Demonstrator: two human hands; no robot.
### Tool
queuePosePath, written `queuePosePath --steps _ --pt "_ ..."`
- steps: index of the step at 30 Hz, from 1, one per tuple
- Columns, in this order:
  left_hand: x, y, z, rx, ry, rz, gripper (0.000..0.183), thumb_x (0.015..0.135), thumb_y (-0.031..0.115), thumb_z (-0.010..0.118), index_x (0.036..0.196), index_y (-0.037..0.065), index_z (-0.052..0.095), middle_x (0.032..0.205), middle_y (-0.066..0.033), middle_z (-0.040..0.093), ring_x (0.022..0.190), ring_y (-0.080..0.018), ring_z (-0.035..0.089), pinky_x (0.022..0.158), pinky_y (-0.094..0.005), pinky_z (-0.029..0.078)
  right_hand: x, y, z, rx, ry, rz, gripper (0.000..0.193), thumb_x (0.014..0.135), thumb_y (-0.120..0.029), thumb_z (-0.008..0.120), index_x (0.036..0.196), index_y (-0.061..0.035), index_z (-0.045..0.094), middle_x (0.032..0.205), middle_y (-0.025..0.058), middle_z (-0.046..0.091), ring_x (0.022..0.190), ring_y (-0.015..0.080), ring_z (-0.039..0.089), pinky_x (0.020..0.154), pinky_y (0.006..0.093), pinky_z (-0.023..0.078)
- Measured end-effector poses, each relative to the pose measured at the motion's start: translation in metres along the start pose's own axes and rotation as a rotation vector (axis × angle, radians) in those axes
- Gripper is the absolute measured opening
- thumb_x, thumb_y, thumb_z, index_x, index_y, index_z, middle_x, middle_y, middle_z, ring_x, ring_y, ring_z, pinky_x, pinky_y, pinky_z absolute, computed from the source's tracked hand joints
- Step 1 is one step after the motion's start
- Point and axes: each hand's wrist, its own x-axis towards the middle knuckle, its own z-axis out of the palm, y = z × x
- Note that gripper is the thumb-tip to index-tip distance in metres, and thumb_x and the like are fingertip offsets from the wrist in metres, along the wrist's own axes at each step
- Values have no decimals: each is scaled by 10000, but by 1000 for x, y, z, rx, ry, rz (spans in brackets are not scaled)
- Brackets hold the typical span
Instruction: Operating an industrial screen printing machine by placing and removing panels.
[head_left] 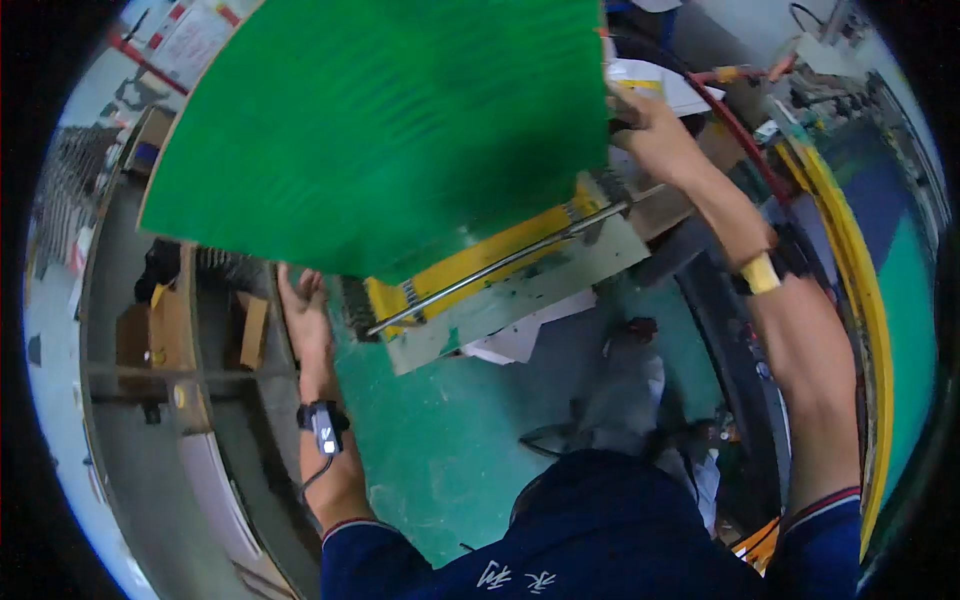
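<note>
Presumably to balance the broad, flat green panel (390, 130), the right hand (655, 138) clamps its side, the left hand (306, 312) at its lower edge, grip unclear.

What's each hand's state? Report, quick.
Left hand: at the lower edge of the green board; grip can't be told.
Right hand: closed, holding the green board's right edge.

Navy shirt (620, 520), red-white sleeve trim (822, 507), black wristbands (323, 428)
</note>
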Motion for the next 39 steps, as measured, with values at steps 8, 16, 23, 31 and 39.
queuePosePath --steps 8,16,23,31,39 --pt "-15 16 -9 43 31 71 763 872 -108 512 1520 113 176 1432 -171 355 1302 -250 418 1114 -350 301 29 -29 4 209 -99 -11 780 723 202 396 1469 -17 330 1413 118 489 1327 200 425 1105 298 310" --pt "-13 5 -18 -21 22 13 772 869 -110 510 1524 123 175 1437 -206 359 1342 -269 389 1127 -350 280 26 -5 17 220 -144 -9 837 669 216 330 1475 -10 311 1449 142 447 1360 211 395 1145 325 257" --pt "-21 -3 -31 64 0 23 760 883 -49 558 1520 105 174 1439 -196 378 1358 -264 373 1129 -365 280 24 3 35 276 -170 99 843 650 212 333 1464 -9 339 1432 127 465 1368 185 371 1146 318 235" --pt "-11 -12 -49 477 159 194 496 903 -5 530 1388 39 432 1238 -115 561 1130 -249 548 966 -356 434 3 1 20 52 28 265 711 710 63 500 1412 -2 406 1376 159 513 1287 249 468 1073 328 360" --pt "-120 72 170 94 -382 235 448 949 313 582 1220 -43 566 1080 -163 623 992 -270 570 876 -404 459 -163 31 7 169 265 -24 209 810 -44 578 1007 5 627 908 135 683 835 219 657 758 353 511"
